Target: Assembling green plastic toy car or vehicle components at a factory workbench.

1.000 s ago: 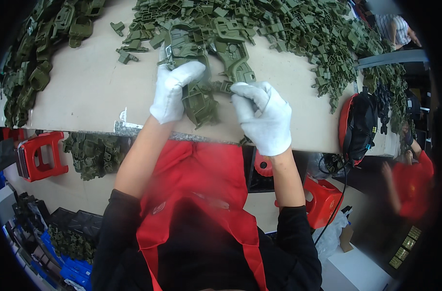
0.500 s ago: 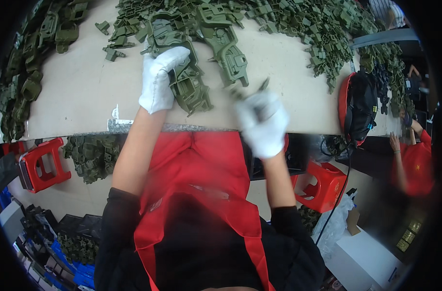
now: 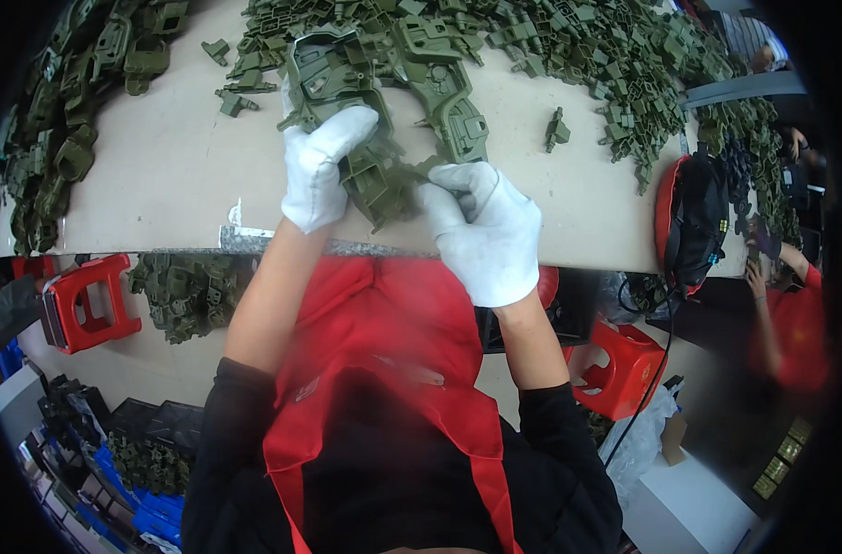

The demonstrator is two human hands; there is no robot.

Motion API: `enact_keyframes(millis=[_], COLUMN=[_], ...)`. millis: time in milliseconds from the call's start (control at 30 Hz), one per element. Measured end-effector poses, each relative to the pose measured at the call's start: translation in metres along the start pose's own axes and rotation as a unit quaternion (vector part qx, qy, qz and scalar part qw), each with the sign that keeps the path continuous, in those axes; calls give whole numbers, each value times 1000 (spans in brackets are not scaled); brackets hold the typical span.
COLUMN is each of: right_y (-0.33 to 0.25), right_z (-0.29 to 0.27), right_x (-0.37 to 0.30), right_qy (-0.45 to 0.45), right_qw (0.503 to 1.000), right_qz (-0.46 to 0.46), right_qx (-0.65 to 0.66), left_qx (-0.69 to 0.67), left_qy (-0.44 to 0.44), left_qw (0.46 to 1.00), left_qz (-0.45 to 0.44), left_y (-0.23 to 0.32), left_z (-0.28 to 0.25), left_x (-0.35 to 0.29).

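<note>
My left hand (image 3: pixel 321 168), in a white glove, is closed round a long olive-green moulded plastic housing (image 3: pixel 324 69) that has open pockets and ribs. The housing slants toward me over the table. My right hand (image 3: pixel 486 226), also gloved in white, pinches a small green plastic part (image 3: pixel 419 174) at the near end of the housing. Motion blurs that part, and whether it touches the housing is hard to see. Just right of the held housing lies a second green housing (image 3: pixel 453 106). A single small green fitting (image 3: pixel 557 129) rests on the table beyond my right hand.
A large heap of small green fittings (image 3: pixel 587 46) covers the table's far side. More green housings (image 3: pixel 79 111) line its left edge. A black and red bag (image 3: pixel 693 222) sits at the right edge, with a cable. Red stools (image 3: pixel 619 369) stand below. Another person (image 3: pixel 790 323) is at the far right.
My right hand has moved left against the held housing with a small part. One small fitting now lies on the table to the right. The view has shifted slightly.
</note>
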State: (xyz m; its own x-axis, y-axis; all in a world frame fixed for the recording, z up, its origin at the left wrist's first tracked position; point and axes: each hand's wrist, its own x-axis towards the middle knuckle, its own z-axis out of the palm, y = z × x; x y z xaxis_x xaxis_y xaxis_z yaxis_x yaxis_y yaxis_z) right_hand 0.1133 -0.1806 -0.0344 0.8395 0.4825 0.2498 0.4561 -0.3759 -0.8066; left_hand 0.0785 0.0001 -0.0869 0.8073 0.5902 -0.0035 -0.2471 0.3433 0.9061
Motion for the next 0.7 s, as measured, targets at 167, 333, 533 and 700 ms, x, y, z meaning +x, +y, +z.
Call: enact_keyframes(millis=[167,333,533,700], right_y=[-4,-14,-10,-13], right_z=[10,12,18,19], right_x=[-1,-2,4,5], right_qy=[13,-5,-10,-21], right_qw=[999,997,996,989], right_qz=[-23,-59,-56,-72], right_qx=[-24,-56,-72,-130], left_qx=[8,125,43,17], left_qy=[24,29,19,-1], left_qw=[1000,991,999,1000], left_qz=[2,26,-25,-11], left_y=[3,6,11,14], left_z=[9,6,9,12], left_x=[-11,-15,-17,-10])
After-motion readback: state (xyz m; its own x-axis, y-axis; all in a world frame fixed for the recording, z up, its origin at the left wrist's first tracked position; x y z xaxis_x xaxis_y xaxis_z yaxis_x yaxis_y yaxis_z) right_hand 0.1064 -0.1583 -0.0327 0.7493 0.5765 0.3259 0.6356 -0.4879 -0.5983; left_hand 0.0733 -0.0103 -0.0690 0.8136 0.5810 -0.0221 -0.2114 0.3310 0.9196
